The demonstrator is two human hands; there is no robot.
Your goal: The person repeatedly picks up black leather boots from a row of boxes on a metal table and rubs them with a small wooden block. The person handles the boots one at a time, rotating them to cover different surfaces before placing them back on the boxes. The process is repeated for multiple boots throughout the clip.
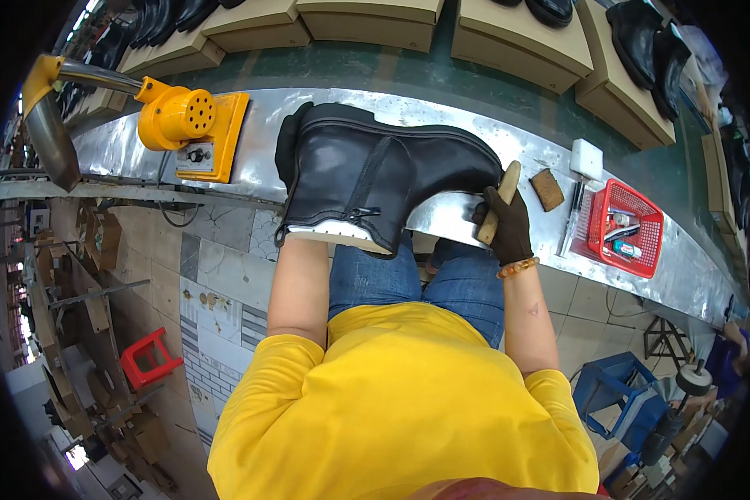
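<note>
A black leather ankle boot (342,171) lies on its side across the metal bench in front of me, its toe to the right and its sole facing away. A zip (373,179) runs along its upper side. My left forearm (296,287) goes up into the boot's shaft, which hides my left hand. Close beside the toe, my right hand (512,227) wears a dark glove with fingers closed around a pale wooden stick (511,180). The stick's rounded end points up and away, near the toe.
A yellow machine (183,121) with a metal nozzle stands on the bench (467,125) at left. To the right are a brown block (547,190), a white box (587,158) and a red basket (660,242) of small items. Cardboard boxes (517,42) with black shoes line the far side.
</note>
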